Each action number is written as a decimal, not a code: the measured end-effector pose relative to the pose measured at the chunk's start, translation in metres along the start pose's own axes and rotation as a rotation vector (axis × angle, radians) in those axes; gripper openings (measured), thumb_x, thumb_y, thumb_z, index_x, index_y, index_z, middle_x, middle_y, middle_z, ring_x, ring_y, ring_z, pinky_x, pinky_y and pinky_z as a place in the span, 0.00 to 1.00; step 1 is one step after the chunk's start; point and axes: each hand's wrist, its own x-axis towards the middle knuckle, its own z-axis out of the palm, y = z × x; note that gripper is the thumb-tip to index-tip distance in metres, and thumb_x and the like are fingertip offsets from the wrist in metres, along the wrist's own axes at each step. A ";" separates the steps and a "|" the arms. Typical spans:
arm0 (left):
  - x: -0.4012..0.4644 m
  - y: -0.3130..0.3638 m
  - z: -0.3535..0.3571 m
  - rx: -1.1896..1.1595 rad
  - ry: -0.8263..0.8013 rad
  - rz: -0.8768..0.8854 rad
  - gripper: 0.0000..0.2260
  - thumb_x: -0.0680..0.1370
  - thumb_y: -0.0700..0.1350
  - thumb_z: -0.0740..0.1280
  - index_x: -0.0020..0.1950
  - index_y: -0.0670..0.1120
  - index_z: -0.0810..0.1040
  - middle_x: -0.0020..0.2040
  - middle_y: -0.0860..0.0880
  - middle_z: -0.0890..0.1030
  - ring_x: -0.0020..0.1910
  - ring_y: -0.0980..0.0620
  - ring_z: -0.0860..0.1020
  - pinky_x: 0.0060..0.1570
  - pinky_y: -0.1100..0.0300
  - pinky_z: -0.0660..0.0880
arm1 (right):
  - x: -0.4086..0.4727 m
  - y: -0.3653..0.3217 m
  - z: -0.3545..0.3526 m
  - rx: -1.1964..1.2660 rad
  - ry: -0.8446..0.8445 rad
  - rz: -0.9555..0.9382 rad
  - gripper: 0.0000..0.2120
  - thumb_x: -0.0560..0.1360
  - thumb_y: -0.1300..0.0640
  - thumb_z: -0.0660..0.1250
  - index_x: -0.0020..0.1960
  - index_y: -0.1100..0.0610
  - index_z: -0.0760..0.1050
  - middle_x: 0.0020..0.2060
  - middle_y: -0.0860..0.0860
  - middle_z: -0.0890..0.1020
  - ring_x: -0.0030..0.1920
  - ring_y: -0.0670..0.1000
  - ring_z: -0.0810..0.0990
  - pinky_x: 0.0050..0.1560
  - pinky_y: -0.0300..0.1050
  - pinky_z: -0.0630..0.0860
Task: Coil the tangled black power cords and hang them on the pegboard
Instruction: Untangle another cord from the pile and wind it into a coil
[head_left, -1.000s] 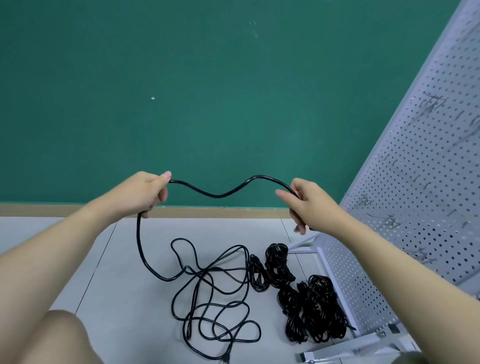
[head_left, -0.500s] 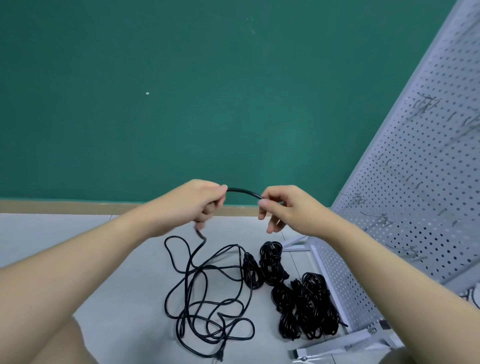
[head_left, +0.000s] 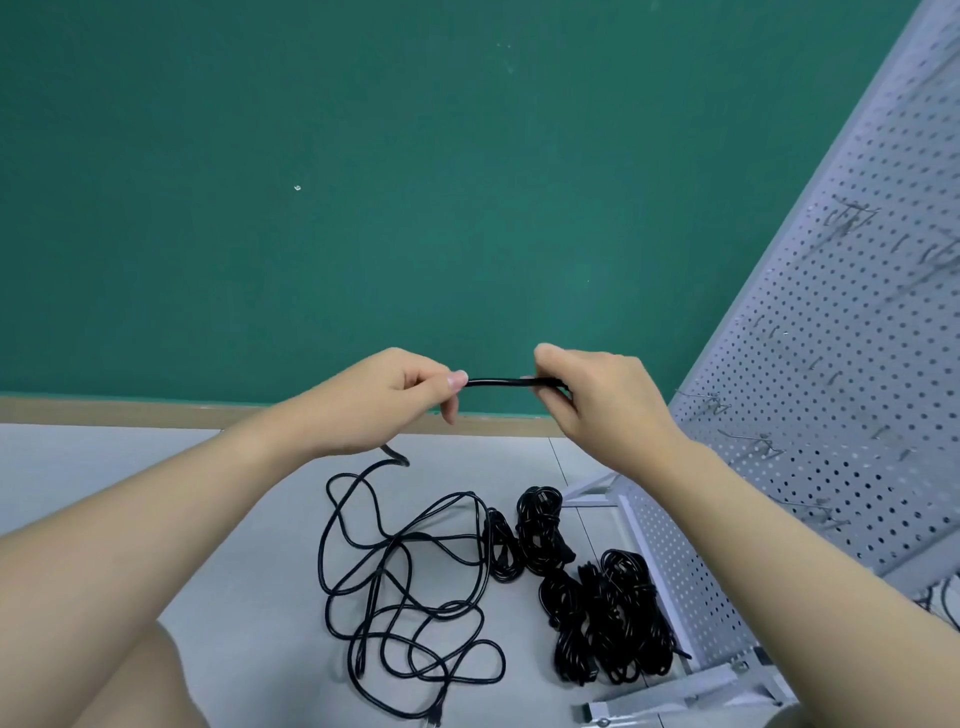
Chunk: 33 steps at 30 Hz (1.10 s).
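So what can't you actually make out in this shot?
- Head view: how the cord runs inside each grip; the left hand and right hand cover it.
- How many cords make up the bundled heap; the strands overlap.
- The hooks on the pegboard; blurred.
- The pegboard's top and right side; cut off by the frame edge.

1. The left hand and right hand are bare, with no rings or watch.
2. Both forearms are bare (no sleeves show).
3. Fingernails are short and unpainted.
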 end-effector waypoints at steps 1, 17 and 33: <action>-0.001 0.001 -0.001 -0.008 0.045 0.030 0.21 0.85 0.59 0.59 0.40 0.50 0.80 0.31 0.46 0.60 0.30 0.49 0.59 0.31 0.57 0.58 | 0.002 -0.001 0.001 0.056 -0.008 0.066 0.12 0.78 0.57 0.67 0.42 0.51 0.64 0.27 0.47 0.70 0.31 0.57 0.69 0.31 0.47 0.65; -0.012 -0.005 0.014 -0.075 -0.029 0.009 0.15 0.86 0.53 0.57 0.48 0.52 0.81 0.35 0.47 0.66 0.32 0.52 0.64 0.33 0.55 0.62 | 0.005 -0.009 0.007 0.009 -0.118 0.026 0.08 0.83 0.51 0.61 0.50 0.54 0.72 0.42 0.50 0.69 0.42 0.54 0.68 0.38 0.50 0.66; -0.004 0.002 0.002 -0.205 0.375 0.112 0.16 0.80 0.52 0.70 0.38 0.43 0.76 0.28 0.51 0.61 0.29 0.52 0.59 0.28 0.63 0.58 | -0.004 -0.059 -0.020 1.365 -0.521 0.511 0.16 0.86 0.51 0.59 0.41 0.57 0.69 0.30 0.50 0.71 0.25 0.49 0.66 0.39 0.49 0.79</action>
